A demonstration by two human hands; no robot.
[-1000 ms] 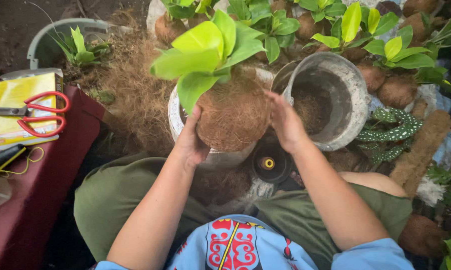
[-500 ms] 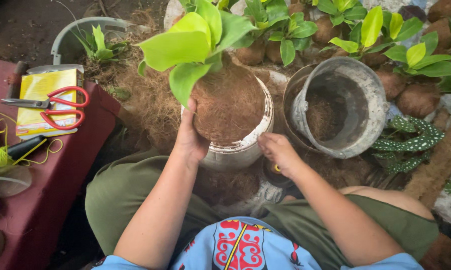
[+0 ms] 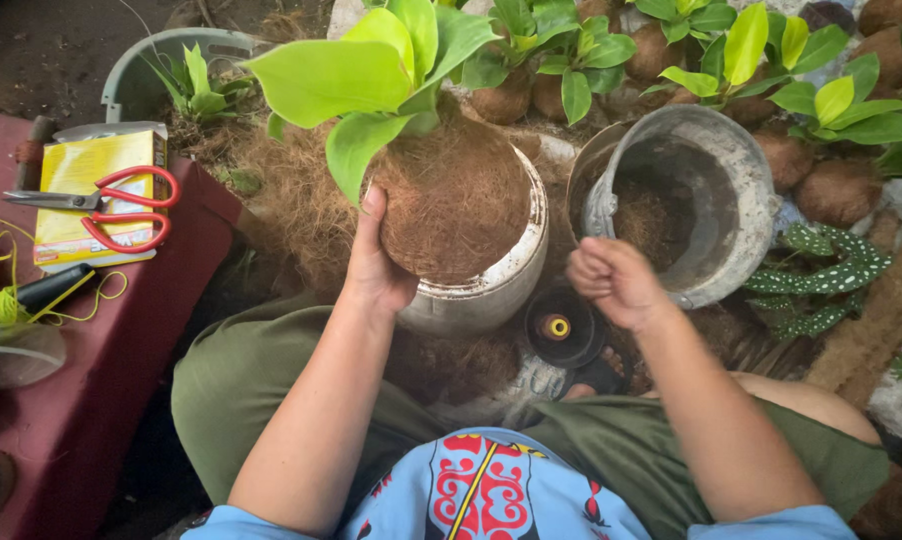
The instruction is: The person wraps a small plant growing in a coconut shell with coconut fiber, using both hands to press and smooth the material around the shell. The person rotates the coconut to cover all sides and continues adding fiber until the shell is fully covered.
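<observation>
Beside the fibre ball (image 3: 456, 205), the right hand (image 3: 611, 280) has let go, now fisted.

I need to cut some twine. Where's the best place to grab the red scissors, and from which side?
By the red loop handles, coming from the right. The scissors lie flat on the yellow packet, blades shut and pointing left, loops toward the left hand, so the handles are the near and safe end.

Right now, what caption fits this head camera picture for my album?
Left hand steadies a fibre-wrapped plant ball on a white pot; right hand is fisted beside a grey bucket.
</observation>
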